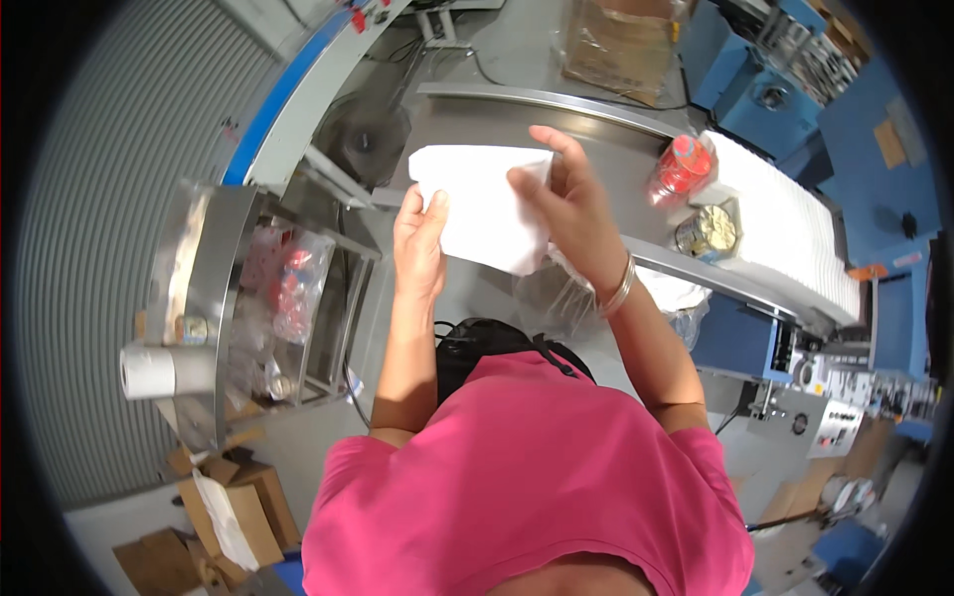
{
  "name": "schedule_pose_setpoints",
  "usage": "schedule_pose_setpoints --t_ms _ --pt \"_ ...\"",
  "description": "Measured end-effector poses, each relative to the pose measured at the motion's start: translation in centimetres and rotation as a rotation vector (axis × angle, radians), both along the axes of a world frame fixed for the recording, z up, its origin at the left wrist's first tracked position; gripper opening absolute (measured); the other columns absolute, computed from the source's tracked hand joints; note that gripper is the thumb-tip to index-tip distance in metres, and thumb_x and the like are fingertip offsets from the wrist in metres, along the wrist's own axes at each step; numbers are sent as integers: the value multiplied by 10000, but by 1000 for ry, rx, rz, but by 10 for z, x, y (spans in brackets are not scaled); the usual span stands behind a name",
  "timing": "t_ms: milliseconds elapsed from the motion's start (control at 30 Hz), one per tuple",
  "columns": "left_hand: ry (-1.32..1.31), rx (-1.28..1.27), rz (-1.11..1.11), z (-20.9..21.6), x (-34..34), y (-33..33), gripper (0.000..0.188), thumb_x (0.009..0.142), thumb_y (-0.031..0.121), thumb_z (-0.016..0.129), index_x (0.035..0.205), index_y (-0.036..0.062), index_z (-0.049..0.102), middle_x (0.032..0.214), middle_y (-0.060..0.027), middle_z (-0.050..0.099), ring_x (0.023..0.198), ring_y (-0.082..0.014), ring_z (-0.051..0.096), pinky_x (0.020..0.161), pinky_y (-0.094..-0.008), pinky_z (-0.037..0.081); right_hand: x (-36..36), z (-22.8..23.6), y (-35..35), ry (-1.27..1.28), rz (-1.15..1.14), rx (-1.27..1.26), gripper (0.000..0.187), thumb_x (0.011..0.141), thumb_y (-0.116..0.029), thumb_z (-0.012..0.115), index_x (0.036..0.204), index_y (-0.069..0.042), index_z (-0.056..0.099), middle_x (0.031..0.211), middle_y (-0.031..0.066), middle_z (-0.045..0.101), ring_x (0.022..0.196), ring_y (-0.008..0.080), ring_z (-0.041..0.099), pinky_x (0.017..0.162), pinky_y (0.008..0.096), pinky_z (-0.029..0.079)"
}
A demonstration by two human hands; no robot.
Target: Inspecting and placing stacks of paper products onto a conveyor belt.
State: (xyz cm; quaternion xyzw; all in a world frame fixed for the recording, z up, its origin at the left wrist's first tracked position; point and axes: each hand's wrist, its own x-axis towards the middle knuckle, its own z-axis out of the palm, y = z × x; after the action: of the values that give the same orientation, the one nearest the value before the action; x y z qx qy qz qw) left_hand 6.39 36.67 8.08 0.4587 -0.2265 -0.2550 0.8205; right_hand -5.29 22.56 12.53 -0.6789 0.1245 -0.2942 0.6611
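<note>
Above a long metal work surface (477, 124), I hold up a white folded sheet (489, 204), paper or thin cloth; I cannot tell which. My left hand (422, 233) pinches its left edge, thumb in front and fingers behind. At the right edge is my right hand (576, 204), its thumb lying against the sheet and its index finger pointing away. The other right fingers are partly hidden. A bracelet (621, 286) circles my right wrist.
Right of the metal surface runs a long row of white folded sheets (785, 219). Beside it stand a red wrapped item (684, 167) and a pale yellow-topped container (708, 230). At left, a metal cart (214, 298) carries a white roll (164, 372); cardboard boxes (243, 512) lie below.
</note>
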Motion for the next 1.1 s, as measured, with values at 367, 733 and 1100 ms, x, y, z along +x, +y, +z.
schedule_pose_setpoints --t_ms 367,733,1100 --pt "152 182 65 14 8 67 381 847 149 667 1170 -16 548 1062 -100 638 966 -167 614 850 -311 491 54 -16 11 12 524 273 433 883 -97 633 1266 -24 444 915 32 628 800 79 577 685 228 464" --pt "9 514 725 -13 63 172 175 880 173 641 961 25 597 873 -31 608 773 -83 562 664 -206 440 172 -28 103 120 431 -485 263 781 -122 706 1029 -75 630 808 42 650 723 104 622 629 254 477" --pt "311 193 725 -10 185 283 135 897 161 618 989 64 597 862 4 627 725 -52 565 641 -203 444 297 -66 289 -315 539 -967 408 700 -126 704 1090 -64 599 1158 74 588 1044 255 564 853 348 475"
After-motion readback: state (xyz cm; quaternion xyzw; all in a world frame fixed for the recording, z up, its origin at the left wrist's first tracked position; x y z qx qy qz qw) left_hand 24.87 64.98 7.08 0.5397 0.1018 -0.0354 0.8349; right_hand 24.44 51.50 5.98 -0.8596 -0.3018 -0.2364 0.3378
